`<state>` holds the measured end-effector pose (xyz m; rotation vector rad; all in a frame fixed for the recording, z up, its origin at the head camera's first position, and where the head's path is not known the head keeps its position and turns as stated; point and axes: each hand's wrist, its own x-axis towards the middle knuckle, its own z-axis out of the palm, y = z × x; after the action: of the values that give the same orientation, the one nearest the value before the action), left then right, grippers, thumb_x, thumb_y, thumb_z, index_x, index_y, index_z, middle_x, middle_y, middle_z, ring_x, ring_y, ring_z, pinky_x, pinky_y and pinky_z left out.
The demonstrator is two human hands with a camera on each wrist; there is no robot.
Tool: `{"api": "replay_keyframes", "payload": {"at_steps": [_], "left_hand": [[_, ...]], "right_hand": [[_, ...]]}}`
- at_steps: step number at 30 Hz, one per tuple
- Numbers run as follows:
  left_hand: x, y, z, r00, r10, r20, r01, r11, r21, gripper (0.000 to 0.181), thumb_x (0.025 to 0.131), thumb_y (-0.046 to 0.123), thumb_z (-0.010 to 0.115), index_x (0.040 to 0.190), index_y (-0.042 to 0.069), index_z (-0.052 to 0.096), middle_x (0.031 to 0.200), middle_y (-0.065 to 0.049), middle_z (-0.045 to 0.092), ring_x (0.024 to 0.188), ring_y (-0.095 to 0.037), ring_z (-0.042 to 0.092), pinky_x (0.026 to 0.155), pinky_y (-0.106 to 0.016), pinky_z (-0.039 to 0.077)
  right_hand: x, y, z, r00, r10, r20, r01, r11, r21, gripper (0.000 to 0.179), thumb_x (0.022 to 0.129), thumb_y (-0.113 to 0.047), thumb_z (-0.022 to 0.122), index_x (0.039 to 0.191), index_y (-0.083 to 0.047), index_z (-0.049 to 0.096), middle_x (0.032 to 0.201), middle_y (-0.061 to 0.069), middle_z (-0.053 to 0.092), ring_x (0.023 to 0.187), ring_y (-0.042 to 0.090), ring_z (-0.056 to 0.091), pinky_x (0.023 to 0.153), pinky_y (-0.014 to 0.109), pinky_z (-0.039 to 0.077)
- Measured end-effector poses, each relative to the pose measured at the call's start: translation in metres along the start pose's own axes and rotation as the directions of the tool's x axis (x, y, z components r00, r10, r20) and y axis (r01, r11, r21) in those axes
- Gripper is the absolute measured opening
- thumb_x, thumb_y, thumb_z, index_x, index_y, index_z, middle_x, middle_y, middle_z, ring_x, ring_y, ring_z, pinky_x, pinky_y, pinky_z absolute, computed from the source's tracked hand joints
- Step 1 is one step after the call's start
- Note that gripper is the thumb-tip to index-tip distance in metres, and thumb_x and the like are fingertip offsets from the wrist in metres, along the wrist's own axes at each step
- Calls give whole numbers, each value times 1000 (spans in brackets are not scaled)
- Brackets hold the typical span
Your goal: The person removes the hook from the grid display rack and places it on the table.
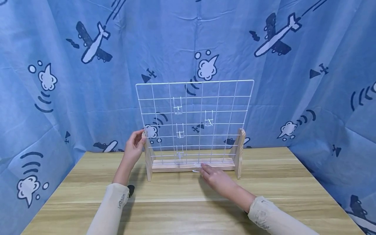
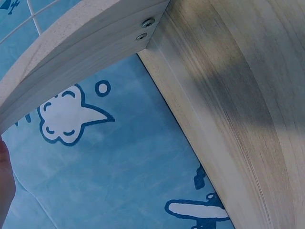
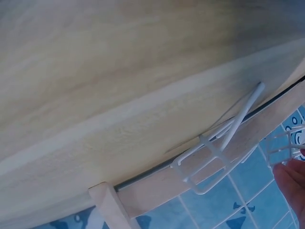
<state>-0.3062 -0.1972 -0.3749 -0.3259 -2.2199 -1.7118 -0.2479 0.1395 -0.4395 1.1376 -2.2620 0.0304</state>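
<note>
A white wire grid panel point(image 1: 194, 129) stands upright in a wooden stand point(image 1: 188, 168). My left hand point(image 1: 134, 147) grips the top of the stand's left upright point(image 1: 148, 160); in the left wrist view only a finger's edge point(image 2: 5, 183) shows beside that wood point(image 2: 71, 52). Low before the panel, my right hand point(image 1: 218, 180) holds a white wire hook point(image 1: 196, 170), mostly hidden behind the fingers from above. The right wrist view shows a white wire hook point(image 3: 209, 155) close up, with fingers point(image 3: 288, 183) at the right edge. Several like hooks point(image 1: 177, 109) hang on the panel, mostly left of its middle.
The stand's right upright point(image 1: 240, 153) rises just beyond my right hand. Under everything lies a wood-grain tabletop point(image 1: 173, 209). A blue curtain point(image 1: 164, 42) with printed planes closes off the back and both sides.
</note>
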Motion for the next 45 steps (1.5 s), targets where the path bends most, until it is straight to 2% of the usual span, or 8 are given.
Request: {"api": "replay_keyframes", "payload": {"at_steps": [6, 14, 25, 30, 38, 42, 45], "left_hand": [[1, -1, 0, 1000, 3, 2, -3, 1000, -12, 37, 101, 8, 47, 137, -1, 42, 136, -19, 47, 130, -26, 43, 110, -29, 36], [1, -2, -1, 1000, 8, 9, -8, 1000, -29, 38, 101, 8, 47, 137, -2, 42, 137, -20, 47, 130, -25, 43, 110, -27, 36], [1, -1, 0, 1000, 18, 1, -18, 1000, -25, 37, 101, 9, 47, 136, -1, 43, 137, -18, 47, 131, -25, 42, 110, -26, 36], [1, -2, 0, 1000, 18, 5, -18, 1000, -18, 37, 101, 10, 46, 137, -2, 42, 138, -18, 46, 132, -25, 42, 110, -27, 36], [0, -3, 0, 1000, 11, 18, -11, 1000, -13, 38, 102, 11, 46, 138, -1, 41, 138, -18, 46, 131, -25, 42, 110, -29, 36], [-1, 0, 0, 1000, -1, 13, 1, 1000, -8, 38, 102, 12, 46, 138, 0, 42, 138, -18, 46, 131, -26, 42, 111, -30, 35], [-1, 1, 0, 1000, -7, 8, 7, 1000, -8, 37, 102, 12, 46, 137, 0, 42, 138, -17, 46, 131, -26, 42, 111, -31, 35]], "right_hand": [[0, -3, -2, 995, 2, 102, 0, 1000, -28, 29, 82, -5, 72, 109, 6, 67, 116, 24, 64, 103, 33, 65, 85, 38, 57], [0, -4, 1, 986, 7, 166, -2, 1000, -31, 27, 85, -4, 69, 109, 7, 66, 116, 25, 63, 104, 34, 64, 88, 39, 56], [2, -6, 0, 957, 30, 287, -25, 999, -19, 30, 84, 4, 64, 114, 7, 64, 121, 26, 61, 110, 36, 61, 93, 42, 53], [1, -7, 3, 953, 7, 302, 11, 998, -56, 33, 81, 8, 64, 113, 5, 65, 121, 25, 61, 110, 35, 61, 92, 39, 54], [-5, -10, 3, 967, -36, 252, 62, 993, -96, 32, 79, 11, 64, 111, 7, 65, 119, 27, 62, 107, 36, 63, 87, 39, 56], [-7, -14, 2, 971, -28, 236, 46, 996, -72, 29, 84, 7, 61, 113, 7, 63, 121, 29, 59, 109, 39, 61, 89, 42, 55], [-9, -17, 1, 968, 2, 252, 7, 999, -35, 29, 90, -4, 60, 117, 7, 62, 126, 30, 56, 113, 42, 57, 90, 46, 54]]}}
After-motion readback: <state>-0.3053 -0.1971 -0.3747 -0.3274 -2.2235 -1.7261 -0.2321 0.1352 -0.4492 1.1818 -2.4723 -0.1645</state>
